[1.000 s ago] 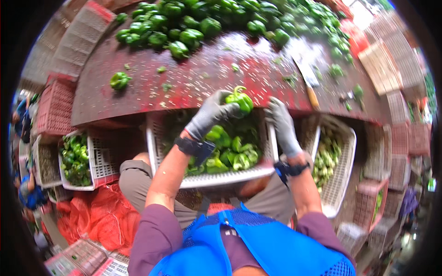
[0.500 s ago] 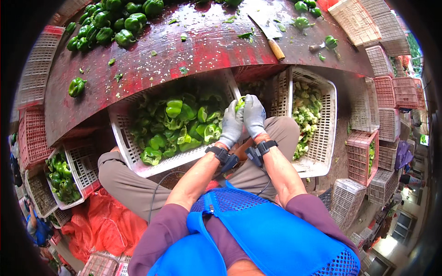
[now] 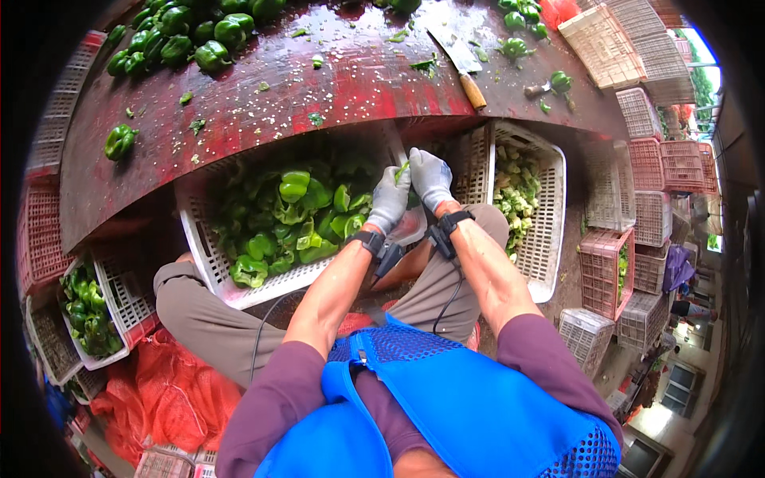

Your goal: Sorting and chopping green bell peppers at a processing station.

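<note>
Both my hands wear grey gloves and are raised over the right end of a white crate (image 3: 231, 296) of split green bell peppers (image 3: 295, 187). My left hand (image 3: 390, 199) is closed on a piece of green bell pepper (image 3: 402, 170), which pokes out at the fingertips. Close beside it, my right hand (image 3: 431, 179) has its fingers curled in; whatever they may hold is hidden. A narrow gap parts the hands.
A red-stained table (image 3: 263, 111) carries whole peppers (image 3: 175, 40), a cleaver (image 3: 462, 64) and a smaller knife (image 3: 535, 91). To my right stands a white crate (image 3: 552, 231) of pale pepper cores (image 3: 514, 195). Red netting (image 3: 171, 390) lies lower left; stacked crates (image 3: 606, 271) stand right.
My hands have moved slightly farther from me and drawn apart. The green pepper piece now shows in my left hand rather than between both hands. The whole view has shifted a little.
</note>
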The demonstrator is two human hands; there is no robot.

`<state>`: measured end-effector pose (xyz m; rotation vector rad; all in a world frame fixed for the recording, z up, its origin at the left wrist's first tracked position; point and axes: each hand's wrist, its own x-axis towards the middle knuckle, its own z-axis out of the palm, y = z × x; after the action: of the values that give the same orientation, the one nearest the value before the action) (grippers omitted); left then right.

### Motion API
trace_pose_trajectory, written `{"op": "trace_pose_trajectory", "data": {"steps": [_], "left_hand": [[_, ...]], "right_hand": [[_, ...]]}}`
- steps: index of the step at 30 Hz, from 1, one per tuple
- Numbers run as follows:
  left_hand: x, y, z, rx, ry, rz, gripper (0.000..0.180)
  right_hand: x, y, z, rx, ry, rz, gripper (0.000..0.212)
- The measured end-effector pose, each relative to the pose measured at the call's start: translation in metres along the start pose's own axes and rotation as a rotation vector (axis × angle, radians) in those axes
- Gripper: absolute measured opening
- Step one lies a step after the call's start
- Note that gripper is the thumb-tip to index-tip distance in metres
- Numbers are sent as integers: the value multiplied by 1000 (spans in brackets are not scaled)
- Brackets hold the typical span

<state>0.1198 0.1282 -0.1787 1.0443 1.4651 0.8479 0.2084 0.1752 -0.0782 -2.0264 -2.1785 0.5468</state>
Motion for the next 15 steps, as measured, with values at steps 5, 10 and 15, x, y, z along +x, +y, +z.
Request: {"op": "trace_pose_trajectory", "data": {"steps": [5, 10, 15], "left_hand": [[-61, 55, -17, -607, 71, 160, 47], [-84, 86, -74, -144, 51, 272, 33], [-99, 104, -121, -527, -367, -8, 28]], "right_hand": [[-38, -15, 1, 459, 405, 70, 42], [-49, -36, -15, 572, 335, 12, 40], [-25, -37, -35, 469, 50, -272, 39]]}}
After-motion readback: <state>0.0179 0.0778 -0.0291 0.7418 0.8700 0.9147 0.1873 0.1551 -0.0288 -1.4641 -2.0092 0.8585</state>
